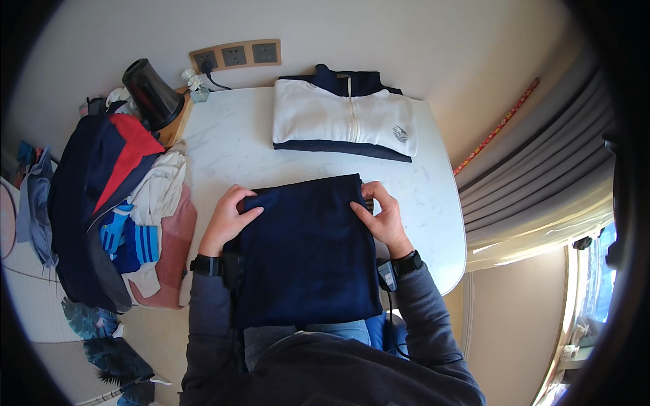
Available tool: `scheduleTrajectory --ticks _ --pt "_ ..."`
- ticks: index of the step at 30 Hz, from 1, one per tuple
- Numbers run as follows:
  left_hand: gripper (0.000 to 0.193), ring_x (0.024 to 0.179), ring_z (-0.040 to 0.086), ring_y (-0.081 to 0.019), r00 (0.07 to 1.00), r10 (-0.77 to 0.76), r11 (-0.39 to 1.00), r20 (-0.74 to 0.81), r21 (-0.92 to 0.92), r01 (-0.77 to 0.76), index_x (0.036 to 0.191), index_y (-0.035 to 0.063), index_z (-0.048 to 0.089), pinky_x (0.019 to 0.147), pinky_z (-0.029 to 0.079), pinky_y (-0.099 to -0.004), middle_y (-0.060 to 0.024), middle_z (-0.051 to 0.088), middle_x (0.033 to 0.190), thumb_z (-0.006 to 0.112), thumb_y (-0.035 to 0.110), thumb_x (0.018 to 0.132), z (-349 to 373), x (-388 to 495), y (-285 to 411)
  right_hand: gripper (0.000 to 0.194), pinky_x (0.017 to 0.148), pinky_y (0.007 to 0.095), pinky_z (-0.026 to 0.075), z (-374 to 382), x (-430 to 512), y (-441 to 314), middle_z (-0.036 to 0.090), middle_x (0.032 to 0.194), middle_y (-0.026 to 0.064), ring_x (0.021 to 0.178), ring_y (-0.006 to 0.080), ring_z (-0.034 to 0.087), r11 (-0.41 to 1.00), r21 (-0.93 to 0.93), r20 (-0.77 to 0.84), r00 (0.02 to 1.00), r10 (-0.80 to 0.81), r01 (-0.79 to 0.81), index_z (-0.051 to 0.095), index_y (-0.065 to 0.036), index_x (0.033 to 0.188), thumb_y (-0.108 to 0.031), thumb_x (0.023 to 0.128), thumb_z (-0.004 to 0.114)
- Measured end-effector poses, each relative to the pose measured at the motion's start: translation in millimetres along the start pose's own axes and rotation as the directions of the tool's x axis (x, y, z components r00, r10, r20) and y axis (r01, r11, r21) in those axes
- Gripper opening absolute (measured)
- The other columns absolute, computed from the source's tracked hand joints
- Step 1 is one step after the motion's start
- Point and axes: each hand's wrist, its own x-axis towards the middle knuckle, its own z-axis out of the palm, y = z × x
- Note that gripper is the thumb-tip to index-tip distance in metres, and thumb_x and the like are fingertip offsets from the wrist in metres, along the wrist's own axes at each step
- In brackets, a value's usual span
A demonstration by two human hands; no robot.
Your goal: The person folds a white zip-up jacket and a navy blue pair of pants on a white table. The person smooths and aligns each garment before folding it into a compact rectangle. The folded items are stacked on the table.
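A folded navy garment [309, 248] spans the space between my hands, its lower end hanging close to my lap. My left hand [229, 217] pinches its upper left corner, thumb on top and fingers curled behind the cloth. At the upper right corner, my right hand [380, 215] grips the fabric the same way, with a bit of striped material showing beside the fingers. Beyond it, on the white marbled table [228, 152], lies a folded white and navy zip-neck jacket [315, 111] with its collar towards the wall.
Heaped clothes, including a navy and red jacket [84, 182] and a white garment [160, 188], cover a pink chair or cushion [177, 243] at left. A black kettle-like appliance [152, 94] stands behind, near white flowers [195, 83]. Grey curtains [538, 167] hang at right.
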Motion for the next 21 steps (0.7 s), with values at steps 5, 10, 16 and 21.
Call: scheduleTrajectory --ticks 5,10,16,21 --pt "0.024 0.091 0.055 -0.01 0.994 -0.066 0.848 -0.082 -0.529 0.013 0.106 0.0008 0.061 0.082 0.044 -0.0248 -0.0008 0.06 0.099 0.072 0.01 0.087 -6 -5 6 0.019 0.072 0.0203 0.045 6 -1 0 0.062 0.084 -0.003 0.078 0.0046 0.057 0.775 0.611 0.005 0.979 0.204 -0.164 0.055 -0.005 0.102 0.003 0.09 0.067" --pt "0.028 0.08 0.047 -0.0039 0.972 -0.237 0.935 0.006 -0.272 0.229 0.12 0.0045 0.057 0.071 0.039 -0.0187 0.0044 0.052 0.09 0.065 0.018 0.096 5 0 7 0.028 0.069 0.0206 0.044 7 5 7 0.06 0.074 -0.0021 0.071 0.0066 0.056 0.965 0.218 -0.083 0.982 0.168 -0.147 0.055 -0.004 0.108 -0.001 0.086 0.073" --pt "0.031 0.069 0.038 -0.0003 0.963 -0.269 0.934 -0.009 -0.246 0.259 0.124 0.006 0.058 0.058 0.03 -0.0189 0.0055 0.049 0.086 0.066 0.016 0.096 2 0 1 0.046 0.091 0.0333 0.048 5 5 4 0.059 0.11 0.0129 0.099 0.0251 0.058 0.99 -0.137 -0.105 0.993 -0.05 0.035 0.057 -0.007 0.128 -0.01 0.084 0.074" --pt "0.039 0.083 0.052 -0.0056 0.963 -0.258 0.923 0.084 -0.272 0.271 0.13 0.0055 0.055 0.072 0.042 -0.0204 0.0014 0.058 0.097 0.067 0.015 0.094 2 0 0 0.047 0.104 0.034 0.041 5 6 1 0.056 0.128 0.0165 0.121 0.0285 0.054 0.986 -0.158 0.011 0.998 -0.059 0.06 0.053 -0.007 0.139 -0.013 0.093 0.064"
